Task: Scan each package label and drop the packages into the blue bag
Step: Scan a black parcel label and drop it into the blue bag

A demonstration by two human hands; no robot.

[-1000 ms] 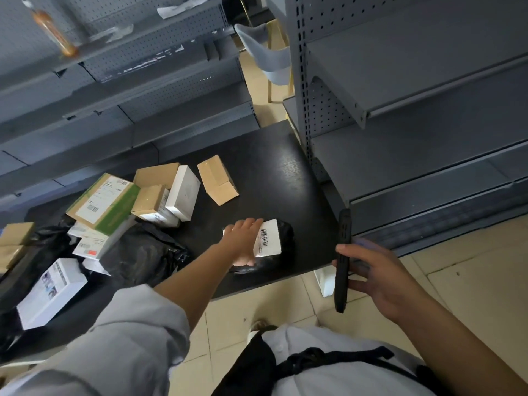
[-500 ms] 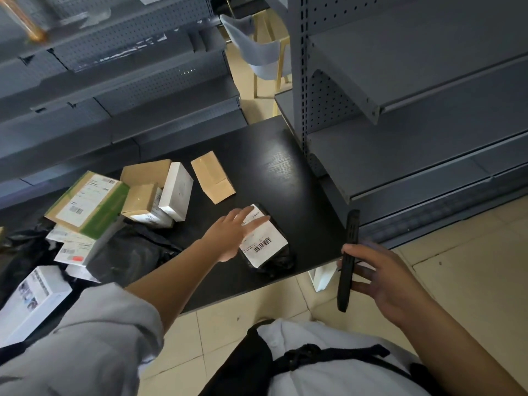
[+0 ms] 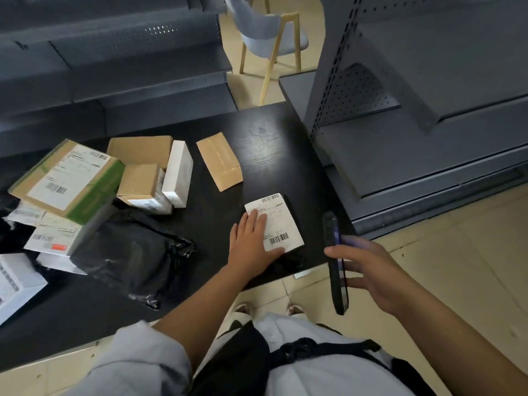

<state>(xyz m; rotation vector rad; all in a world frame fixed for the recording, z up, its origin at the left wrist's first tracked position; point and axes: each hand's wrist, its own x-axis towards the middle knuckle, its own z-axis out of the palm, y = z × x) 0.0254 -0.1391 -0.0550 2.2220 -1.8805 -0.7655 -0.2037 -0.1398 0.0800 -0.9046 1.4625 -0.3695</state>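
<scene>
The black poly package [image 3: 288, 252] lies label-up at the black table's [image 3: 265, 138] near right corner, pressed flat by the left hand [image 3: 251, 244], fingers straight; the phone-like scanner [image 3: 335, 261] is gripped edgewise in the right hand [image 3: 380, 272]; the scanner should be squared over the lower barcode, the label kept taut; about six boxes are counted, one further black bag; no blue bag is seen.

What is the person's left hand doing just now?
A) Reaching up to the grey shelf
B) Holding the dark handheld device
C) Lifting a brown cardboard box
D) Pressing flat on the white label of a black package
D: the left hand lies with straight fingers on the white label of the black package on the black table, while the right hand holds the dark handheld device.
</scene>
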